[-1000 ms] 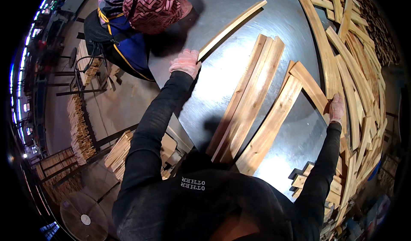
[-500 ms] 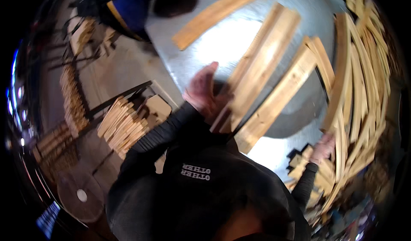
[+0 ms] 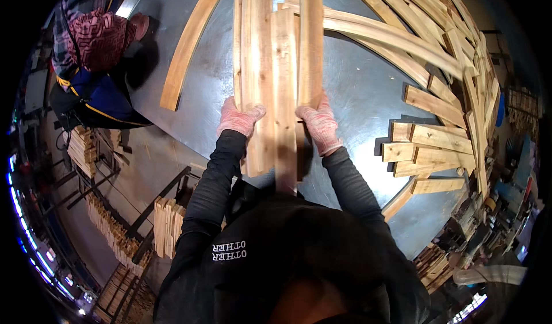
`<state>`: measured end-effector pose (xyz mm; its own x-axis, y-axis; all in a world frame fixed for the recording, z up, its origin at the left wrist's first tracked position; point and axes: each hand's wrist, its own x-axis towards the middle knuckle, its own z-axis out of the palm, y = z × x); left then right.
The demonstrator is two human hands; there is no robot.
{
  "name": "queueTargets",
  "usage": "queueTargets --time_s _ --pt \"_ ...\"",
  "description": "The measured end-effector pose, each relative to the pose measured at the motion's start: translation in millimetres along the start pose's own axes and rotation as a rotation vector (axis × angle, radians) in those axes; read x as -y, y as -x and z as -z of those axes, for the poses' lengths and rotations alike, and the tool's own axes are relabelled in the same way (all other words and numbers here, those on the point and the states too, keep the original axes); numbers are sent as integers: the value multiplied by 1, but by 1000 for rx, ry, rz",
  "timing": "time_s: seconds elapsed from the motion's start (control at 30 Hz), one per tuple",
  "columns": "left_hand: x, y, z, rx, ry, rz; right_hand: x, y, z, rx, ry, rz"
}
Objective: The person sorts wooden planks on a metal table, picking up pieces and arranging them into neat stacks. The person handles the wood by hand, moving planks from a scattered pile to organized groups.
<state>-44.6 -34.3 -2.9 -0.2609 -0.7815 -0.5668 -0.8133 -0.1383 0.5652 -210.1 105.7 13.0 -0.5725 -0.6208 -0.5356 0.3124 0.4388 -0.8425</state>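
At twelve o'clock, planks (image 3: 263, 65) over bench (image 3: 214, 82), left hand (image 3: 237, 118) gripping their left edge, right hand (image 3: 320, 124) grasping the rightmost.

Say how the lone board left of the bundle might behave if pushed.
The board looks like solid wood, so probably stiff. Flat on the shiny table, it likely slides easily. Long and narrow, it may pivot if pushed near one end.

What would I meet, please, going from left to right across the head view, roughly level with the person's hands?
Co-worker, lone curved plank, left hand, row of planks, right hand, short boards.
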Motion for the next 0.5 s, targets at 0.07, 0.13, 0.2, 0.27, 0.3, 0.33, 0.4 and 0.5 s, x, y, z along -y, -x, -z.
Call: queueTargets --time_s 0.07,0.13,0.2,0.27,0.3,0.33,0.4,0.5 --pt "-12 4 -7 16 139 124 -17 -12 -4 204 -288 -12" --pt "-7 -4 -5 -39 77 -20 -21 -14 -5 357 -475 -188" --pt "-31 12 19 -130 -39 -182 -86 -38 -10 593 -578 273" --pt "-32 16 27 -129 -89 -227 -85 -34 -27 783 -1111 -188" --pt "-29 18 27 -140 -229 -237 -77 -29 -36 793 -1344 -410" --pt "-27 21 26 -150 -371 -244 -72 -30 -37 862 -1392 -422" --pt "-60 42 32 -46 -648 -151 -77 -41 -32 871 -1273 -546" --pt "-46 40 14 -135 -710 -196 -60 -37 -21 856 -1233 -466"
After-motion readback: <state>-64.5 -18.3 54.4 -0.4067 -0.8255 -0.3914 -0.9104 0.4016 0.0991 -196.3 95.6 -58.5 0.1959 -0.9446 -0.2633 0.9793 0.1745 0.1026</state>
